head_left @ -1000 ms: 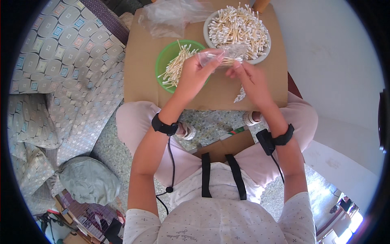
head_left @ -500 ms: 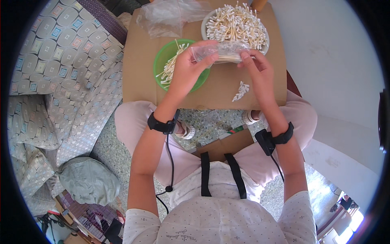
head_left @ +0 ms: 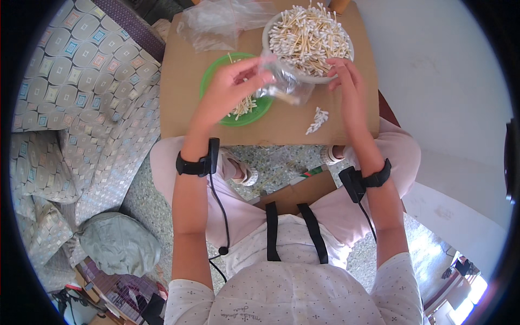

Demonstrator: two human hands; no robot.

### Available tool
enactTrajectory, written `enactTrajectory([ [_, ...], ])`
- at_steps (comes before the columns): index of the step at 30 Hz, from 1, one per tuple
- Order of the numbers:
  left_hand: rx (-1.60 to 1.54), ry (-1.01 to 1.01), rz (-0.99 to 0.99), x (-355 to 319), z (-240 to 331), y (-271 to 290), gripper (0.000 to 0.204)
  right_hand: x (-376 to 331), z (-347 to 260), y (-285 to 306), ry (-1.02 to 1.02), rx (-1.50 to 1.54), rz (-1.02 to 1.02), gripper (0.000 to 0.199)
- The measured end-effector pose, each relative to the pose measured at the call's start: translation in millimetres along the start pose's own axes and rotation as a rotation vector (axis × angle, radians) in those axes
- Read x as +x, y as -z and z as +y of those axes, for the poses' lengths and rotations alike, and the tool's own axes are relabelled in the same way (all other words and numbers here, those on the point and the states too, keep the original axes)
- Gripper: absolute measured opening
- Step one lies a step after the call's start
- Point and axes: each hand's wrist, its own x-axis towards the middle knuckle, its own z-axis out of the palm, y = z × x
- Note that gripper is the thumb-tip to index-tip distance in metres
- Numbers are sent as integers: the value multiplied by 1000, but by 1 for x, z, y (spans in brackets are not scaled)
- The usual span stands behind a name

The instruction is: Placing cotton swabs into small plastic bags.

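Note:
My left hand [head_left: 230, 86] pinches a small clear plastic bag [head_left: 284, 84] with a few cotton swabs inside, held over the cardboard tabletop [head_left: 281, 127]. My right hand [head_left: 346, 86] hovers at the near rim of a grey bowl [head_left: 271, 46] heaped with cotton swabs [head_left: 309, 35], fingers spread, holding nothing that I can see. Under my left hand sits a green plate [head_left: 214, 73] with several swabs. A small bunch of swabs [head_left: 317, 119] lies loose on the cardboard.
Crumpled clear plastic bags [head_left: 216, 21] lie at the far left of the tabletop. A patterned sofa [head_left: 81, 97] runs along the left, with a grey-green cushion [head_left: 116, 244] on the floor beside it.
Both hands held the bag together; now my right hand has let go and moved toward the bowl. My left hand has lowered the bag toward the plate.

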Motion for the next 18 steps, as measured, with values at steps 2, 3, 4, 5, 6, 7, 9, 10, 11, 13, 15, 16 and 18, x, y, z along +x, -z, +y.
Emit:
enactTrajectory([
  [2, 259, 11, -154, -5, 5, -1, 32, 7, 2, 2, 104, -297, 183, 19],
  [3, 258, 9, -155, -5, 4, -3, 32, 10, 5, 5, 105, -298, 184, 19],
  [4, 344, 30, -177, -6, 2, -6, 31, 13, 7, 8, 143, -403, 179, 20],
  [5, 431, 51, -199, -6, 0, -10, 31, 15, 10, 11, 181, -508, 174, 22],
  [6, 431, 52, -198, -5, -2, -13, 31, 17, 13, 13, 181, -507, 173, 22],
  [7, 611, -16, -160, -4, -4, -15, 32, 19, 14, 14, 263, -596, 139, 24],
  [9, 790, -85, -119, -2, -9, -20, 32, 24, 18, 15, 344, -684, 105, 26],
  [10, 780, -144, -95, 0, -9, -22, 34, 26, 19, 14, 358, -701, 113, 25],
  [11, 769, -203, -71, 1, -9, -24, 36, 27, 21, 14, 372, -717, 121, 25],
  [13, 765, -229, -34, -2, -6, -26, 36, 27, 22, 14, 354, -700, 131, 22],
  [15, 759, -254, 3, -3, -2, -28, 37, 27, 22, 13, 335, -684, 142, 19],
  [16, 771, -270, 12, -3, -1, -28, 37, 28, 21, 13, 346, -689, 140, 17],
  [18, 782, -287, 20, -4, 4, -29, 38, 27, 21, 13, 357, -697, 140, 15],
])
